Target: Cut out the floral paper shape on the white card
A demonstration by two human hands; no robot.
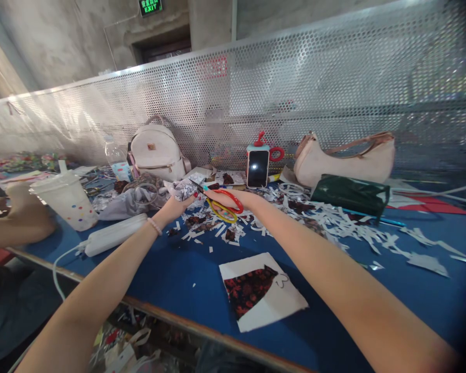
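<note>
Far left: another person's arm rests at the surface, beside a white dotted cup.
White power strip: the strip lies slantwise, right end farther back, its cord toward the left.
Backpack: cream, upright against the perforated panel, the clear bottle at its left.
Left hand: this hand is closed on a crumpled, white patterned piece; paper or cloth, I cannot tell.
Scissors: the scissors are above the surface, between the hands; long axis slanting, red and yellow loops at the lower right, dark blades pointing up-left to the patterned piece. Blade spread: cannot tell.
Right hand: this hand grips the loops, fingers curled narrow.
White card: nearer the person, the card lies flat under dark red-flowered material.
Phone: the phone stands upright behind the paper scraps.
Far right: a pale shoulder bag behind a dark green pouch.
</note>
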